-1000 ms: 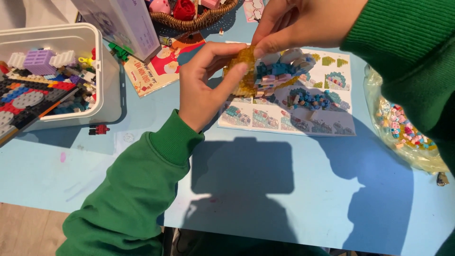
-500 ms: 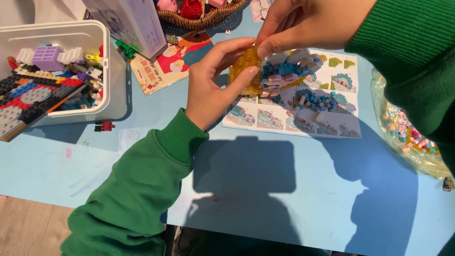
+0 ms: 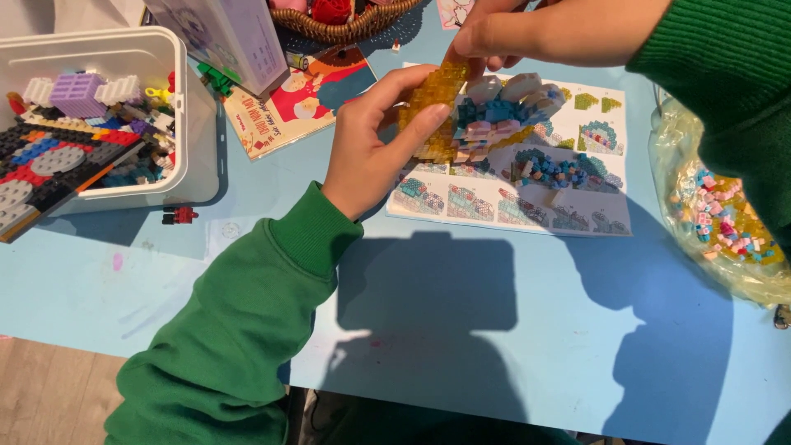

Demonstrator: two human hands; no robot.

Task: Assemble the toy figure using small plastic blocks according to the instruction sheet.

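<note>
My left hand [image 3: 371,152] grips yellow translucent brick piece [image 3: 432,111], thumb and fingers clamped on sides. My right hand [image 3: 527,33] pinches its top end. Piece held above instruction sheet [image 3: 527,202] on blue tabletop [image 3: 494,346]. White bin of bricks [image 3: 194,115] to left, clear bag of small bricks [image 3: 725,222] to right.

Left hand [image 3: 375,144] and right hand [image 3: 527,33] pinch a yellow brick build [image 3: 432,111] above an instruction sheet [image 3: 527,202] on the blue table [image 3: 494,346]; a white brick bin [image 3: 185,107] stands left.
</note>
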